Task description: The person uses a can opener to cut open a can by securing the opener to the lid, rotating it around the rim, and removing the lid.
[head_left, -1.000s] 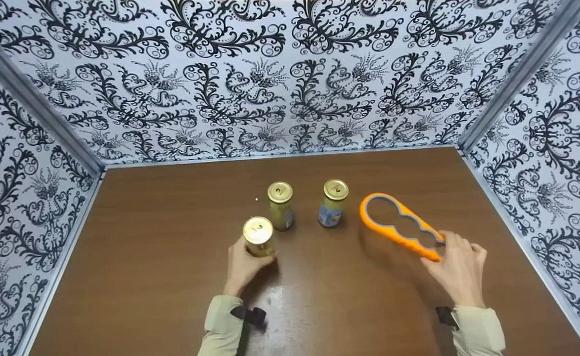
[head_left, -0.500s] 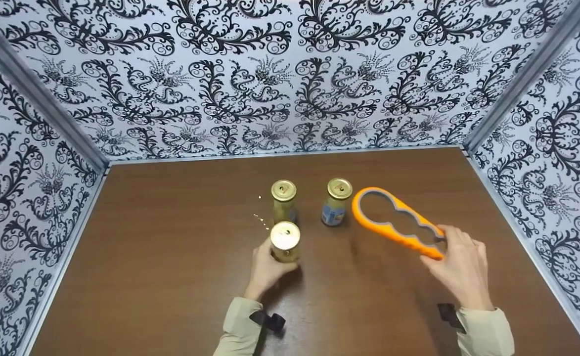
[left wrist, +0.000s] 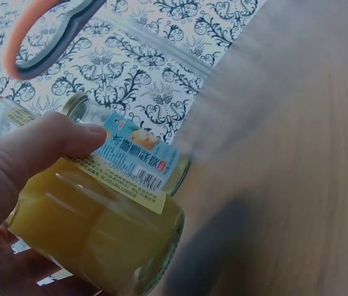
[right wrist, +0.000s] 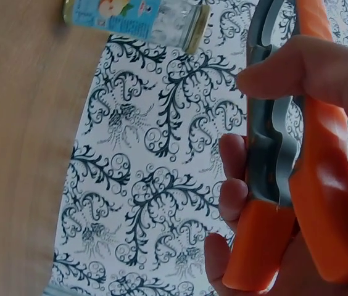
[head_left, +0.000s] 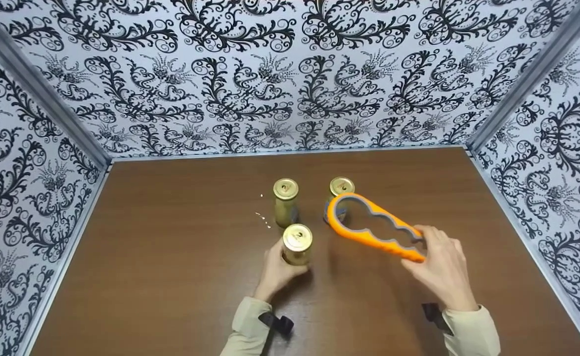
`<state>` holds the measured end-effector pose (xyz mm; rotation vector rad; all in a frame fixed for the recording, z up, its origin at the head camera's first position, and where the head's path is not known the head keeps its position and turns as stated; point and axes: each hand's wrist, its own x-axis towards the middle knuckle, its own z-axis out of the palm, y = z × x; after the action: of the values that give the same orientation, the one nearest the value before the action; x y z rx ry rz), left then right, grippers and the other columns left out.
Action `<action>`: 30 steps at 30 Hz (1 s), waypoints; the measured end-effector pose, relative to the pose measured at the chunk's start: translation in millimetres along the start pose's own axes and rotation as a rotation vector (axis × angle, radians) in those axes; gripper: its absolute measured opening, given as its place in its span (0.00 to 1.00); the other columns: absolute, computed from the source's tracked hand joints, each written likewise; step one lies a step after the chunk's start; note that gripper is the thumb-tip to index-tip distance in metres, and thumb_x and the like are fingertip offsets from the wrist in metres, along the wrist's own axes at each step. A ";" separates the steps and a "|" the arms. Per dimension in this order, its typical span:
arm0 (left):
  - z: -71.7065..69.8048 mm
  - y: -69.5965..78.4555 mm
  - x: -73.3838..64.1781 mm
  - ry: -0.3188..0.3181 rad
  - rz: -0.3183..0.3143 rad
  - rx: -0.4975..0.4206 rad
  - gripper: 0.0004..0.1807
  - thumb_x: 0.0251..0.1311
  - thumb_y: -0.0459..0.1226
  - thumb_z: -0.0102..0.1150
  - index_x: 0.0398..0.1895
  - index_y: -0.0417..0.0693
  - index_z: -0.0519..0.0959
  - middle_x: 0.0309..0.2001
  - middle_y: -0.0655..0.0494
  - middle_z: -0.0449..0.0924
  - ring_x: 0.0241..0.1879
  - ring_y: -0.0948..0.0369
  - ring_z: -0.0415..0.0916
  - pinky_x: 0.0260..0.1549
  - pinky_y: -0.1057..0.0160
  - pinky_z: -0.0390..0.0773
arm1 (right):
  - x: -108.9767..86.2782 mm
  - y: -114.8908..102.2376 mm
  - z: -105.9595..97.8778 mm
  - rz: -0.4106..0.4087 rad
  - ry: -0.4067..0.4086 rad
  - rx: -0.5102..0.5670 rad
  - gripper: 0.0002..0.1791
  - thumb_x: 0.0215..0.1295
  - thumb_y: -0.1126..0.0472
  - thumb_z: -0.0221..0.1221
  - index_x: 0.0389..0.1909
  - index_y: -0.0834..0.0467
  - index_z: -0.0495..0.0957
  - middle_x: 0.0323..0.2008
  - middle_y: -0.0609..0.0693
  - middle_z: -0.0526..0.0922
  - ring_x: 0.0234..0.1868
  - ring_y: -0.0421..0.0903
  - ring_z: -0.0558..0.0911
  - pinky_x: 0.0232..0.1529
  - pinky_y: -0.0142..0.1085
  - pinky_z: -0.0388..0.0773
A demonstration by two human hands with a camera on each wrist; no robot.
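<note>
My left hand (head_left: pixel 277 272) grips a glass jar (head_left: pixel 297 241) with a gold lid, its thumb across the label in the left wrist view. Yellow contents fill the lower part of that jar (left wrist: pixel 94 228). An orange jar opener (head_left: pixel 364 237) with grey scalloped inner edges is held by its handle end in my right hand (head_left: pixel 443 267). In the head view its round loop overlaps the jar at the back right (head_left: pixel 342 187), which has a blue label. Another gold-lidded jar (head_left: pixel 286 202) stands upright just behind the held one.
A few small white specks (head_left: pixel 263 217) lie on the brown table (head_left: pixel 171 257) left of the jars. Patterned panels (head_left: pixel 240 74) enclose the table at the back and both sides.
My left hand has carried its jar to the right, in front of the back-left jar. The jar opener has shifted left toward the jars. White specks left of the jars now show more.
</note>
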<state>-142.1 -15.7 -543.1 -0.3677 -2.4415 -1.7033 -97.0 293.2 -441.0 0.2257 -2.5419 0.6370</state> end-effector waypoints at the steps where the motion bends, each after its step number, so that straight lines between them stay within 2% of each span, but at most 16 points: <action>1: 1.0 0.4 -0.3 -0.003 -0.001 0.000 0.33 0.29 0.28 0.77 0.48 0.39 0.78 0.42 0.50 0.83 0.42 0.53 0.79 0.45 0.55 0.77 | 0.6 -1.5 0.7 -0.011 -0.004 0.003 0.30 0.27 0.69 0.71 0.41 0.65 0.77 0.30 0.56 0.80 0.33 0.56 0.76 0.39 0.48 0.63; 6: 6.4 2.9 -1.2 -0.018 0.003 0.022 0.34 0.29 0.29 0.79 0.49 0.39 0.78 0.42 0.49 0.83 0.43 0.53 0.79 0.45 0.55 0.77 | 3.4 -9.5 4.0 -0.065 -0.020 0.022 0.30 0.26 0.69 0.71 0.41 0.65 0.77 0.30 0.53 0.80 0.32 0.54 0.76 0.39 0.47 0.64; 10: 11.5 5.1 -1.0 -0.039 0.030 0.018 0.37 0.31 0.31 0.80 0.52 0.39 0.77 0.45 0.48 0.83 0.45 0.53 0.79 0.48 0.54 0.76 | 6.0 -17.6 8.1 -0.096 -0.032 0.034 0.31 0.26 0.69 0.72 0.41 0.65 0.77 0.30 0.52 0.80 0.32 0.53 0.76 0.39 0.47 0.64; 14: 16.5 6.1 -3.0 -0.049 0.047 0.048 0.36 0.32 0.33 0.80 0.52 0.40 0.77 0.43 0.50 0.83 0.43 0.55 0.80 0.45 0.56 0.77 | 9.3 -26.2 12.7 -0.119 -0.048 0.042 0.31 0.26 0.68 0.72 0.42 0.65 0.77 0.30 0.52 0.80 0.31 0.51 0.76 0.38 0.47 0.64; 18: 21.2 7.8 -4.8 -0.041 0.050 0.077 0.33 0.32 0.34 0.81 0.47 0.42 0.78 0.39 0.52 0.84 0.39 0.58 0.80 0.42 0.59 0.78 | 11.1 -33.8 16.7 -0.137 -0.063 0.040 0.31 0.27 0.66 0.72 0.41 0.65 0.78 0.31 0.51 0.79 0.31 0.50 0.75 0.37 0.45 0.64; 22: 25.8 10.2 -5.7 -0.023 0.062 0.090 0.26 0.31 0.35 0.81 0.38 0.41 0.79 0.31 0.53 0.83 0.30 0.59 0.79 0.31 0.62 0.78 | 11.4 -40.6 20.3 -0.155 -0.077 0.035 0.30 0.27 0.66 0.72 0.41 0.64 0.78 0.31 0.49 0.79 0.31 0.49 0.74 0.37 0.44 0.64; 24: 28.1 11.3 -6.2 -0.019 0.063 0.097 0.26 0.30 0.36 0.81 0.36 0.41 0.79 0.30 0.53 0.82 0.29 0.58 0.79 0.29 0.62 0.77 | 11.4 -44.0 22.1 -0.164 -0.084 0.031 0.30 0.27 0.65 0.72 0.41 0.63 0.78 0.31 0.48 0.79 0.31 0.49 0.75 0.38 0.44 0.65; 26: 30.3 12.0 -6.4 -0.027 0.062 0.079 0.28 0.31 0.36 0.80 0.40 0.39 0.79 0.34 0.50 0.83 0.34 0.55 0.79 0.35 0.60 0.78 | 11.5 -47.3 23.9 -0.169 -0.096 0.030 0.30 0.27 0.65 0.71 0.41 0.63 0.78 0.31 0.48 0.79 0.32 0.50 0.75 0.38 0.44 0.65; 30: 33.7 13.0 -6.5 -0.061 0.044 -0.047 0.35 0.32 0.31 0.79 0.50 0.34 0.76 0.46 0.45 0.81 0.47 0.50 0.77 0.51 0.57 0.73 | 11.3 -53.5 28.3 -0.177 -0.130 0.029 0.30 0.27 0.65 0.72 0.42 0.62 0.78 0.32 0.48 0.79 0.33 0.50 0.76 0.39 0.45 0.65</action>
<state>-131.4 19.4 -544.7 -0.4822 -2.4191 -1.7592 -104.4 232.3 -435.6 0.5110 -2.5996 0.6083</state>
